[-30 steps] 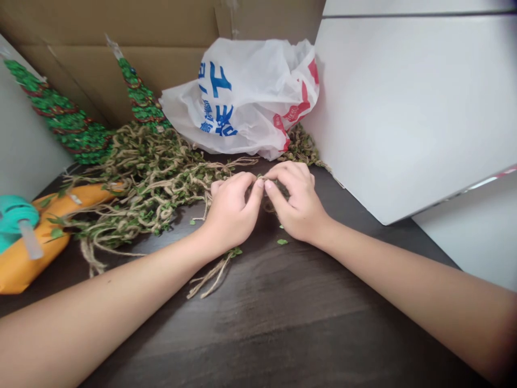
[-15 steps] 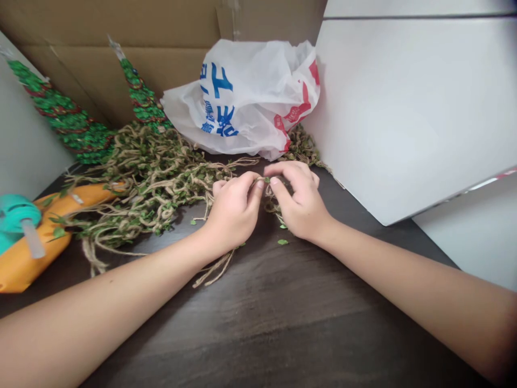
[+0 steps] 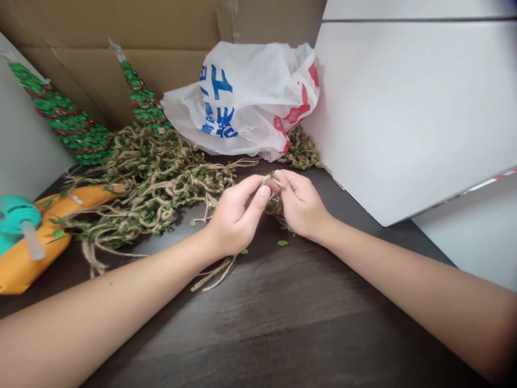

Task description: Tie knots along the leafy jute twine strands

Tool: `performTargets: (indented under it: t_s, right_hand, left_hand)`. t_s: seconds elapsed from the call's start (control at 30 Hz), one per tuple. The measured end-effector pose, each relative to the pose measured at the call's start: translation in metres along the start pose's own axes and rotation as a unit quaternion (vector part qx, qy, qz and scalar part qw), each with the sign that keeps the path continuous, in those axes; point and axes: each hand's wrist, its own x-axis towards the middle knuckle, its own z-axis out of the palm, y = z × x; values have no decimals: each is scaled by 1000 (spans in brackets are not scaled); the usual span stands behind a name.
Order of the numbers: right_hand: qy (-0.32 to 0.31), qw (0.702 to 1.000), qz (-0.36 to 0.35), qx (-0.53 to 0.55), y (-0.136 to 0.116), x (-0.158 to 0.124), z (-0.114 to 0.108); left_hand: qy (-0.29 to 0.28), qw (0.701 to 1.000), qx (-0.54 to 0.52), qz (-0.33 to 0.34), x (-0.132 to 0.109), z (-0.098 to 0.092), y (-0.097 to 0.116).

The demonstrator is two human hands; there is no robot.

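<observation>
My left hand (image 3: 238, 215) and my right hand (image 3: 302, 205) meet near the middle of the view, both closed on a piece of leafy jute twine (image 3: 270, 178). The twine bends in a small loop between my thumbs and fingertips. More of it hangs behind and under my hands, partly hidden. Loose twine ends (image 3: 216, 275) stick out below my left wrist. To the left lies a large tangled heap of jute twine with green leaves (image 3: 161, 183). A loose green leaf (image 3: 283, 243) rests on the dark table below my right hand.
A white plastic bag (image 3: 254, 102) with blue and red print stands behind my hands, another clump of twine (image 3: 302, 148) beside it. Two green tinsel trees (image 3: 64, 116), an orange packet (image 3: 36, 258) and a teal bottle top (image 3: 18, 215) are left. A white panel (image 3: 412, 108) rises right.
The twine between my fingertips has gone from a nearly straight stretch to a small loop. My right fingers have curled in and my left hand has shifted slightly right.
</observation>
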Motion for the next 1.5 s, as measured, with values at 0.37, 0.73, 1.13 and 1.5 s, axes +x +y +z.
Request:
performTargets:
  t_s: [0.37, 0.73, 1.13, 1.5]
  right_hand:
    - [-39, 996, -63, -49, -10, -4, -1]
    - [48, 993, 38, 98, -4, 2, -1]
    - [119, 985, 57, 110, -1, 4, -3]
    - [142, 984, -42, -100, -3, -2, -2]
  left_hand:
    - [22, 986, 158, -41, 6, 2, -6]
    - [62, 982, 175, -26, 3, 3, -6]
    - [97, 978, 181, -40, 3, 2, -2]
    - [94, 978, 175, -58, 4, 2, -6]
